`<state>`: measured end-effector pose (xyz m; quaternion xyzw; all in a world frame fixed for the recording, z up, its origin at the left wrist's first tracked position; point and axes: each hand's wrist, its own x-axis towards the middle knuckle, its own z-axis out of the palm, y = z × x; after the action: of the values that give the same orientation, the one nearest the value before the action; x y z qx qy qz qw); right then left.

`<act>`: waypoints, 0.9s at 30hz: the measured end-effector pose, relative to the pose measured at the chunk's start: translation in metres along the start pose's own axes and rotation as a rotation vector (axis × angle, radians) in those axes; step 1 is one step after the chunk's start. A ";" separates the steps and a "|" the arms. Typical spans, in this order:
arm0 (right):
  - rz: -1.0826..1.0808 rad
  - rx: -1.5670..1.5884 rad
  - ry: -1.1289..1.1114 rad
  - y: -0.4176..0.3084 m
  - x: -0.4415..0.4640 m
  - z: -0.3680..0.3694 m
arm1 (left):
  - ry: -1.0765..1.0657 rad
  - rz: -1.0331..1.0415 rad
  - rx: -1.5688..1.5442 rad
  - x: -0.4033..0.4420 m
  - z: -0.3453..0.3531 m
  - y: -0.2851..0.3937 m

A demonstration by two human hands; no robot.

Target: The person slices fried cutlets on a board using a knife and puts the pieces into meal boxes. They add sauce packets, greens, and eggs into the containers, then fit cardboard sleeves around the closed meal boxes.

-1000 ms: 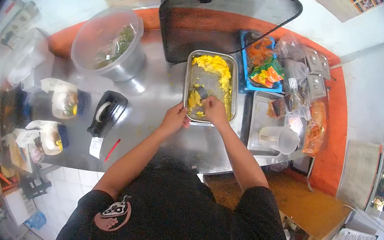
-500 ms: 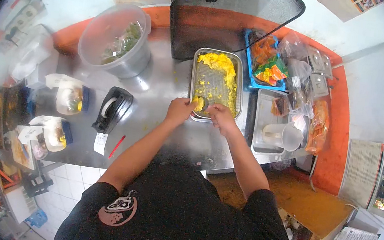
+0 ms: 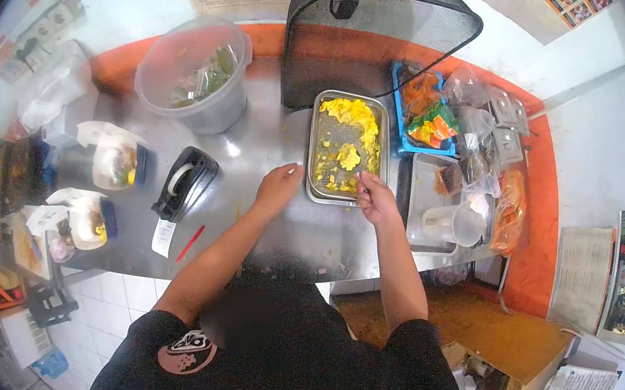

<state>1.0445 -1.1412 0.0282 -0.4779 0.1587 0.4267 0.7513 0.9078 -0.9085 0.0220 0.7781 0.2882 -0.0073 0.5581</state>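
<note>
A metal tray (image 3: pixel 314 136) with a mesh-like bottom holds yellow, scrambled-egg-like food (image 3: pixel 354 110) along its far and right sides. A separate yellow lump (image 3: pixel 348 156) sits near the tray's middle. At the tray's near right corner, my right hand (image 3: pixel 377 199) is closed round a thin handle that looks like a spoon's; its bowl is hard to make out, perhaps under the lump. My left hand (image 3: pixel 279 187) is just off the tray's near left side, over the metal table (image 3: pixel 275 241). Its fingers are curled together, and nothing shows in them.
A black mesh food cover (image 3: pixel 380 38) stands tilted behind the tray. To the left are a large plastic tub (image 3: pixel 194 77), a tape dispenser (image 3: pixel 186 185) and a red pen (image 3: pixel 191 244). On the right are a blue basket (image 3: pixel 423 148), a measuring jug (image 3: pixel 451 223) and bagged food (image 3: pixel 510 213).
My left hand has drawn back from the tray to the left. My right hand has shifted slightly right. A yellow lump now shows in the tray's middle, farther from me than the earlier one between my hands.
</note>
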 end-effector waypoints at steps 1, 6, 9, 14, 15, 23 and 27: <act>-0.021 -0.014 0.029 -0.002 -0.002 0.002 | -0.030 0.009 -0.059 -0.008 -0.001 -0.009; -0.143 -0.100 0.092 -0.010 -0.016 0.026 | -0.435 -0.074 -0.019 -0.088 -0.049 -0.002; -0.189 -0.104 0.039 -0.007 -0.030 0.047 | -0.762 -0.055 0.004 -0.140 -0.087 -0.006; -0.138 -0.224 0.027 0.022 -0.057 0.116 | -0.939 0.134 -0.323 -0.202 -0.143 -0.099; -0.111 -0.259 0.012 0.034 -0.063 0.137 | -0.912 0.104 -0.388 -0.212 -0.163 -0.113; 0.196 -0.291 -0.351 0.202 -0.085 0.335 | -0.588 -0.150 -0.562 -0.290 -0.320 -0.220; 0.417 -0.266 -0.421 0.312 -0.086 0.442 | -0.323 -0.235 -0.626 -0.336 -0.400 -0.293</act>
<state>0.6719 -0.7499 0.1198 -0.4304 0.0371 0.6779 0.5948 0.3697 -0.6450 0.0314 0.5201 0.2723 -0.1056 0.8026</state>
